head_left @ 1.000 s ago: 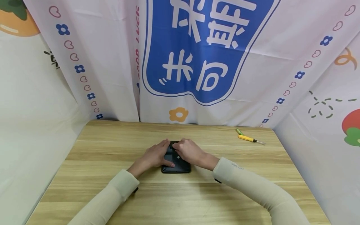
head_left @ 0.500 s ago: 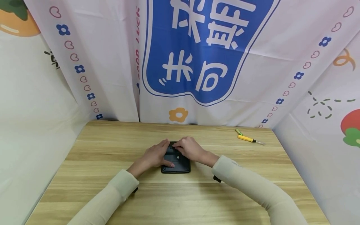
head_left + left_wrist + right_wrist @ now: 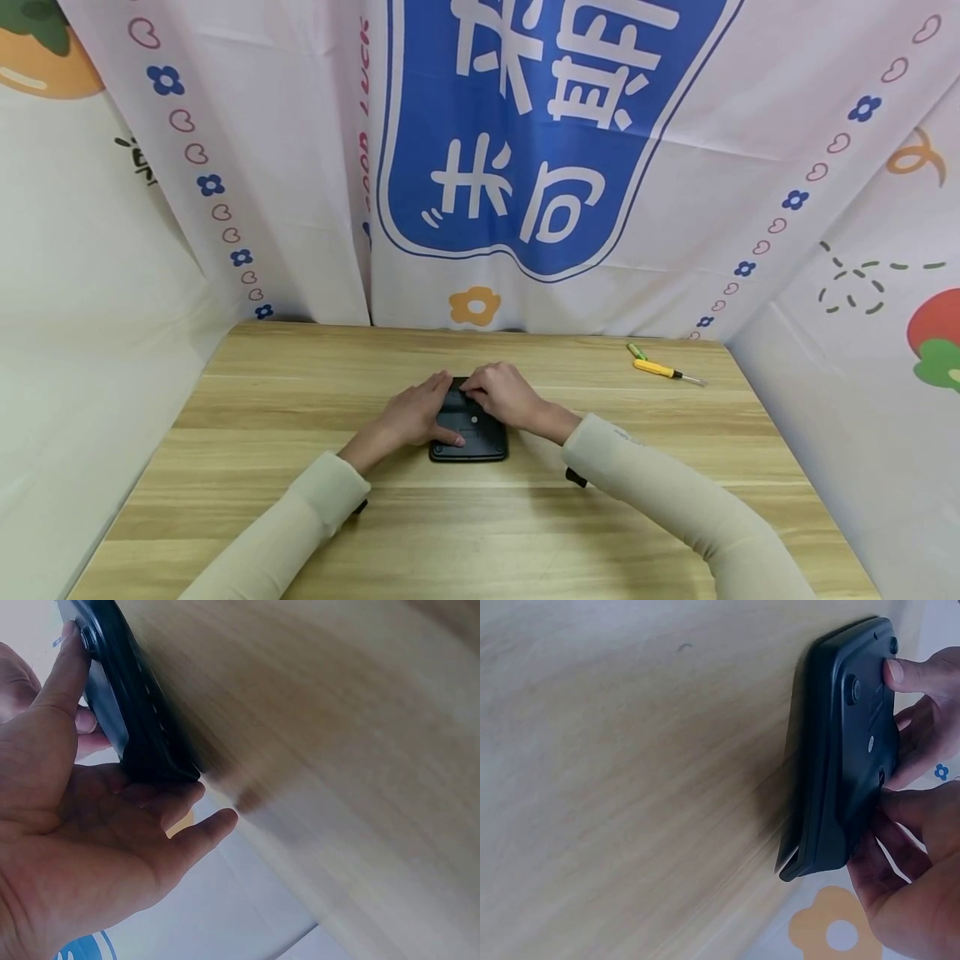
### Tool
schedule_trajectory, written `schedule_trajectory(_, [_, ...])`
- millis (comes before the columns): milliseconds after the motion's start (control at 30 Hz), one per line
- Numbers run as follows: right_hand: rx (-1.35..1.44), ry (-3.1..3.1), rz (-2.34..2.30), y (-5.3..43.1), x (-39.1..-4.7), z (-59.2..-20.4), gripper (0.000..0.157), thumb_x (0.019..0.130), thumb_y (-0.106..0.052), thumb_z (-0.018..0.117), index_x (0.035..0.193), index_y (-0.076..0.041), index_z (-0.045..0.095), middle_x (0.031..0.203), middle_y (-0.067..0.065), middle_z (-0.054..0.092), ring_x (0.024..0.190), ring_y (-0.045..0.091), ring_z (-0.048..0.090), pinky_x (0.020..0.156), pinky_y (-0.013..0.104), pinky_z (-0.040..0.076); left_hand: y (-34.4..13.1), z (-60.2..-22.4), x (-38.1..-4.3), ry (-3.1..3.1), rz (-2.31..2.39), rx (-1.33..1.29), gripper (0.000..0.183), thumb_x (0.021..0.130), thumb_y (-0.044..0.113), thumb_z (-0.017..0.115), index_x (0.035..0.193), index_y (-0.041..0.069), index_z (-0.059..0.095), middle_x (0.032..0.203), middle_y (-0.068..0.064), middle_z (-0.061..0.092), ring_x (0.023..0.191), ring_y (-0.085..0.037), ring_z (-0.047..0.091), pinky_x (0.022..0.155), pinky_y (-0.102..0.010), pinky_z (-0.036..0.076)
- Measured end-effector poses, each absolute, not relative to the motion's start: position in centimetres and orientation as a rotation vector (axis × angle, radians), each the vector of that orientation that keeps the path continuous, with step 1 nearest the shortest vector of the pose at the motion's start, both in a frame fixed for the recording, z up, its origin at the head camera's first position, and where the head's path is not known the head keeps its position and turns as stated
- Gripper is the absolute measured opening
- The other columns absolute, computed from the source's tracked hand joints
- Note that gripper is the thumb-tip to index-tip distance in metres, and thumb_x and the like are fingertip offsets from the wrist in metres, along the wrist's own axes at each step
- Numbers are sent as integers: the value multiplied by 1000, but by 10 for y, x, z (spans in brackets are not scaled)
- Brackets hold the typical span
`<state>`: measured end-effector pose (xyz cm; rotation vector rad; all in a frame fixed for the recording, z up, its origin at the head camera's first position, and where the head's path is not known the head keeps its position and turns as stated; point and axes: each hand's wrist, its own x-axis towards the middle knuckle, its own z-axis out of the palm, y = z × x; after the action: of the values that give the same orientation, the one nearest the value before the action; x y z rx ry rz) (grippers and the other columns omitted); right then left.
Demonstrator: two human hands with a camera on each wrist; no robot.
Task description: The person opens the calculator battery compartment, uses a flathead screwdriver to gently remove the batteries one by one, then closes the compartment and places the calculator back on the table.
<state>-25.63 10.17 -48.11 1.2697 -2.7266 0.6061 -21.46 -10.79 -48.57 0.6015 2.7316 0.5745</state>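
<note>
A black calculator lies back side up on the wooden table, its round rubber feet and a small white sticker showing. My left hand grips its left side, thumb on the back near the front edge and fingers along the side and far end. At the far end, my right hand has its fingers curled against the raised part of the back. The right thumb lies by a small dark slot in the right wrist view. I cannot tell if those fingertips hold anything small.
Toward the back right of the table lies a screwdriver with a yellow handle. A small green battery is beside its handle end. Printed white cloth hangs behind the table, with pale walls at both sides.
My right hand has shifted slightly, its knuckles rising a little while the fingertips stay at the calculator's far end. The left hand and calculator keep their place.
</note>
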Motion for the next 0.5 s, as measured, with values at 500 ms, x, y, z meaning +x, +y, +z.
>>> schedule_trajectory(500, [1227, -2770, 666, 101, -258, -483, 16, 99, -5, 74, 113, -5, 82, 110, 9, 80, 103, 21, 77, 89, 35, 64, -109, -485, -214, 2714, 596, 599, 112, 89, 51, 84, 165, -5, 24, 171, -26, 25, 155, -44, 33, 119, -61, 39])
